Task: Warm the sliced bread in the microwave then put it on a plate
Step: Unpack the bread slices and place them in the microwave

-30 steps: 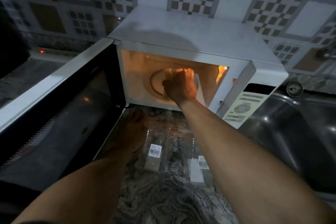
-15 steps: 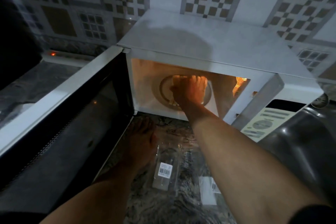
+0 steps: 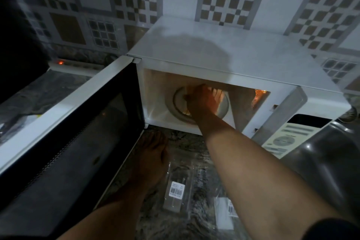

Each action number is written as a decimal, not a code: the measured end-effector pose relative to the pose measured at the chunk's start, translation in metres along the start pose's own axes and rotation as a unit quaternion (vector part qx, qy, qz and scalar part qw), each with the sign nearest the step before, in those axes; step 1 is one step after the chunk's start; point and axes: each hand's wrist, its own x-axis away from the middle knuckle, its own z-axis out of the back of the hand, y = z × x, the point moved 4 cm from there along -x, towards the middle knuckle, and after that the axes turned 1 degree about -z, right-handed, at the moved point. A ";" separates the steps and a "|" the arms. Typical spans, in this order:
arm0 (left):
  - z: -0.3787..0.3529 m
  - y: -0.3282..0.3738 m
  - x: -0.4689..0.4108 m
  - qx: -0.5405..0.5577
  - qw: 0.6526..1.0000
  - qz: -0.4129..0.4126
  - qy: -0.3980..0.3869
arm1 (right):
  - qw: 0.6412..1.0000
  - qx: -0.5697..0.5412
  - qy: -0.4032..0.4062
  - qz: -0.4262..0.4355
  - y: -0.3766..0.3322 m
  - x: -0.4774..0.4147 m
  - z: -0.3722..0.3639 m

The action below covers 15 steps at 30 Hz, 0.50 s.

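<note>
The white microwave point(image 3: 233, 58) stands on the counter with its door point(image 3: 68, 142) swung wide to the left and its inside lit orange. My right hand point(image 3: 202, 101) reaches into the cavity and lies over the round glass turntable point(image 3: 175, 107), fingers stretched out and apart. A pale yellow edge of the sliced bread point(image 3: 186, 112) peeks out under the palm; the rest of it is hidden. My left hand point(image 3: 152, 160) rests palm down on the stone counter just below the microwave opening, holding nothing.
Two clear plastic packets with barcode labels point(image 3: 176, 191) point(image 3: 226, 210) lie on the counter between my arms. A steel sink point(image 3: 321, 161) sits at the right below the control panel point(image 3: 286, 138). A power strip with a red light point(image 3: 61, 62) runs along the tiled wall.
My right hand went from curled around something pale on the turntable to fingers spread flat over it. My left hand stayed on the counter. The camera shifted so the microwave sits further right.
</note>
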 end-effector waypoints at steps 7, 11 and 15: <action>0.001 0.000 -0.001 0.031 0.999 0.006 0.008 | 0.996 -0.056 -0.066 -0.005 -0.004 0.002 0.005; -0.001 -0.001 -0.001 0.057 0.998 0.007 -0.011 | 1.000 -0.003 -0.004 0.024 -0.003 0.014 0.020; -0.002 -0.003 0.008 0.101 0.995 0.024 -0.013 | 0.999 -0.003 0.003 0.038 -0.003 0.038 0.030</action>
